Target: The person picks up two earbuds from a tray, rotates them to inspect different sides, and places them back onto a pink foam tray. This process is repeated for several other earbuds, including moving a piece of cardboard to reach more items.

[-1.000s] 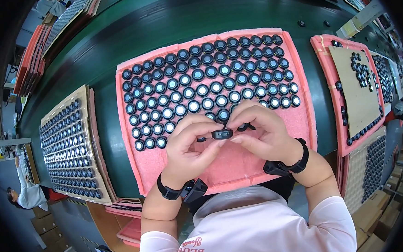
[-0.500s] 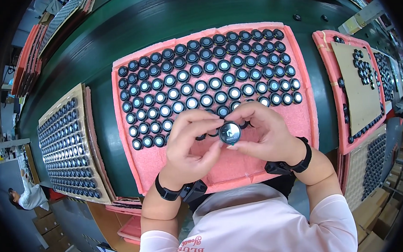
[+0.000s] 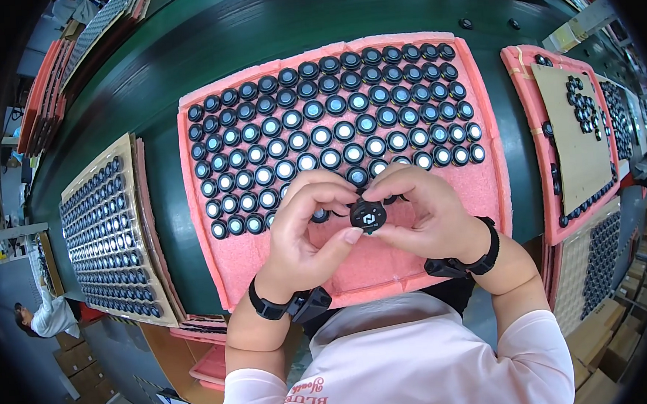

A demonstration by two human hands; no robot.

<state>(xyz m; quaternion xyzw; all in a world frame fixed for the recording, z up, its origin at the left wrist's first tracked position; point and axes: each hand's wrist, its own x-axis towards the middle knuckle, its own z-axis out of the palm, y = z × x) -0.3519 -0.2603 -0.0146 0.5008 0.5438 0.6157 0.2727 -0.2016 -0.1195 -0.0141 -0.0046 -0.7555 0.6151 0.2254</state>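
Observation:
Between my two hands, over the near half of a pink foam tray [image 3: 246, 270], is a small round black device [image 3: 369, 216] with a white mark on its face. My left hand [image 3: 303, 229] pinches its left side, thumb at the lower edge and fingers at the upper edge. My right hand [image 3: 437, 216] closes on its right side in the same way. Rows of similar black round pieces [image 3: 322, 136] with pale, shiny round centres fill most of the tray. My hands hide part of the nearest rows.
The tray lies on a green belt [image 3: 160, 190]. To the left stands a cardboard-backed panel of round pieces [image 3: 107, 237]. At right is another pink tray [image 3: 551, 232] with a cardboard sheet [image 3: 568, 142] on it. Two loose black pieces lie at the far right. A person [image 3: 49, 315] is at far left.
The device's face has tilted: its bright glare is gone and the white mark shows plainly. My left fingers have loosened slightly. Two loose pieces on the belt have shifted a little left.

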